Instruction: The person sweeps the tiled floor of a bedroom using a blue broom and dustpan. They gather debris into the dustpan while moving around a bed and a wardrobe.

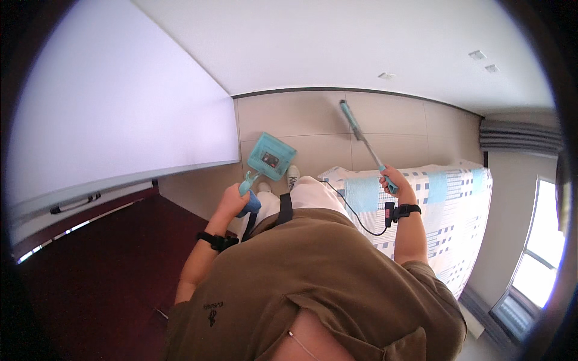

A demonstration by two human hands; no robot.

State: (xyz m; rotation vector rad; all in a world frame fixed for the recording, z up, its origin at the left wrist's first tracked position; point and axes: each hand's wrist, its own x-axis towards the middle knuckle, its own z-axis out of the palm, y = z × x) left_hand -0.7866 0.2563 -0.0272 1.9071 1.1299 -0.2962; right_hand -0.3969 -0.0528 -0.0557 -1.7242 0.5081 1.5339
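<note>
My left hand [233, 200] is closed around the handle of a teal dustpan [255, 150]. The pan is held out beyond my shoes, over the beige floor, and a small dark patch shows inside it. Below that hand a bright blue item [250, 205] sits near my hip; what it is, I cannot make out. My right hand [395, 179] grips the teal end of a long broom [371, 148] with a thin grey shaft. The broom's teal head points away to the far left of that hand, near the foot of the wall, slightly blurred.
A bed with a patterned blue and white cover [445, 210] stands close on the right. A tall white panel [138, 102] rises at the left, above a dark red surface [102, 265]. The white wall [349, 42] with a dark skirting closes the far side. A window and grey curtain [518, 139] are at the right.
</note>
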